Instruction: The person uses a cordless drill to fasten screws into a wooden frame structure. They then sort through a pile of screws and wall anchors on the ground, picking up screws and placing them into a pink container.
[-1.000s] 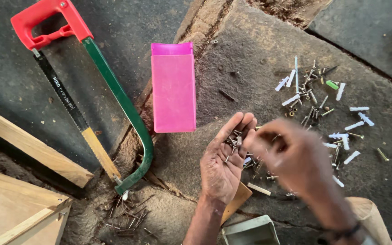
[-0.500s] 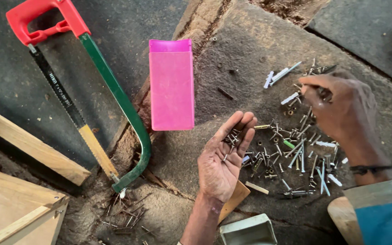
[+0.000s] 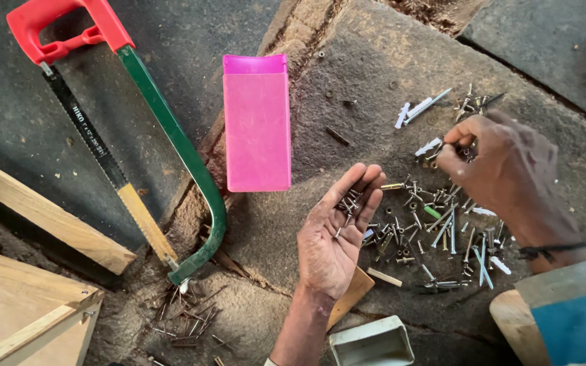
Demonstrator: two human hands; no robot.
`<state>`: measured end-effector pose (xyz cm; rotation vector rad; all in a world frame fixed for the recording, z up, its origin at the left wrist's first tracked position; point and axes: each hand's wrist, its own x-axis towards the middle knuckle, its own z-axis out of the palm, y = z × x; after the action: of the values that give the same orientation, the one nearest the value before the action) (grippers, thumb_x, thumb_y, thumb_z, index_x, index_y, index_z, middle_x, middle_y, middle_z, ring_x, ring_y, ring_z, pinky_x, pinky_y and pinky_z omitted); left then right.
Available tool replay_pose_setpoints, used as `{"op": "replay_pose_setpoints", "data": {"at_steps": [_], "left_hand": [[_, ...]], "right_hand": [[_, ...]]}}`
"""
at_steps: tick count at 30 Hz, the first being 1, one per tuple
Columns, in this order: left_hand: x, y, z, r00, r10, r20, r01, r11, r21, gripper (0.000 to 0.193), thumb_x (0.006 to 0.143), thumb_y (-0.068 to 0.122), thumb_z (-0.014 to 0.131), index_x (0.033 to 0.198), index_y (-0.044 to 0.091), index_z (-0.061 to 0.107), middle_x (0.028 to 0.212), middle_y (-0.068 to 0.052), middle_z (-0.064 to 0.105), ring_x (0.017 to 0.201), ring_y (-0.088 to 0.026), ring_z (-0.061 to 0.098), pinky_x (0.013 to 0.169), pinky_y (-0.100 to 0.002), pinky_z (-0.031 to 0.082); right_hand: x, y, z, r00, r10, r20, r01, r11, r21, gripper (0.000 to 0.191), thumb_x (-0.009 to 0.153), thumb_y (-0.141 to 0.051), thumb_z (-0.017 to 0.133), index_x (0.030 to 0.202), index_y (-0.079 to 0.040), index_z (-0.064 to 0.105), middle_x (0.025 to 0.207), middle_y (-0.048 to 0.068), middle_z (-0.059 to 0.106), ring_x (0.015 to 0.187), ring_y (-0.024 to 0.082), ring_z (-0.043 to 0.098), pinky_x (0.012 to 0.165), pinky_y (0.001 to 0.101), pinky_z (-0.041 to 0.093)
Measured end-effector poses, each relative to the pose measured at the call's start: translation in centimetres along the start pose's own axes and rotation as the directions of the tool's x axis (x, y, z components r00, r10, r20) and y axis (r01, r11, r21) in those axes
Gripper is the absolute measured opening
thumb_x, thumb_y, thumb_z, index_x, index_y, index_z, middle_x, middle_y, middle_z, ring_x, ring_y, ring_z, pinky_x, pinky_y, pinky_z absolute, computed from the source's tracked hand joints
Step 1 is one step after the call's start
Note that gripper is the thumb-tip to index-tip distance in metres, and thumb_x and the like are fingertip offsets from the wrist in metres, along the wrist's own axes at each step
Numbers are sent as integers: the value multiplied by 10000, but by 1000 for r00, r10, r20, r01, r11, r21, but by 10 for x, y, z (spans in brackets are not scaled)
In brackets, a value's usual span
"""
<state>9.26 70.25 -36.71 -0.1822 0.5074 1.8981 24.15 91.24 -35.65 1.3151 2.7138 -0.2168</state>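
Observation:
My left hand lies palm up over the stone slab, cupping several small dark screws on its fingers. To its right, my right hand reaches into a scattered pile of screws and white wall plugs, its fingertips pinched together on a small screw at the pile's upper edge. A pink plastic box lies flat on the slab just above and left of my left hand.
A hacksaw with a red handle and green frame lies at the left. Wooden battens and a wooden frame sit at the lower left. A small white tray is at the bottom, with loose nails beside it.
My right hand moved from beside my left palm out to the upper right of the pile and pinched at a screw there. My left hand stayed in place.

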Motion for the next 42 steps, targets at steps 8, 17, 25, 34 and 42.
{"op": "replay_pose_setpoints", "data": {"at_steps": [8,17,25,34,42], "left_hand": [[-2,-3,0,1000,7,21,-8,999,39,563,1082,282,412,1487,-109,436,1476,-246,546,1412,-309,518,1236,-398,399],[0,-10,-2,999,-45,-19,43,996,-74,524,1075,212,427,1463,-141,435,1448,-290,543,1390,-351,523,1221,-404,404],[0,-9,0,999,-44,-5,44,998,-37,540,1071,222,429,1470,-142,428,1450,-286,545,1397,-344,519,1221,-396,410],[-1,-7,2,999,-49,2,49,999,-7,549,1073,239,432,1479,-130,430,1466,-278,537,1402,-329,518,1226,-387,406],[-3,-7,4,998,-69,-10,69,998,-2,546,1071,242,430,1480,-121,433,1477,-266,533,1411,-316,509,1233,-384,396]], "right_hand": [[-33,-20,-18,1000,3,6,-5,929,370,178,939,-313,727,1031,-163,758,865,23,750,642,139,658,527,321,518],[-19,-14,-12,994,-100,-33,104,981,163,295,953,-266,712,1237,-197,756,1136,64,739,776,192,699,704,365,573],[-17,-5,-14,991,-113,70,110,993,39,279,943,-296,706,1202,-206,759,1178,87,746,890,243,737,754,413,602],[-15,-2,-8,978,-18,210,0,996,86,235,938,-273,700,1099,-106,735,1006,102,774,764,215,742,628,365,608],[-13,-20,-11,971,137,196,-121,988,-92,256,871,-411,773,966,-174,767,785,3,773,669,196,704,729,425,536]]}}
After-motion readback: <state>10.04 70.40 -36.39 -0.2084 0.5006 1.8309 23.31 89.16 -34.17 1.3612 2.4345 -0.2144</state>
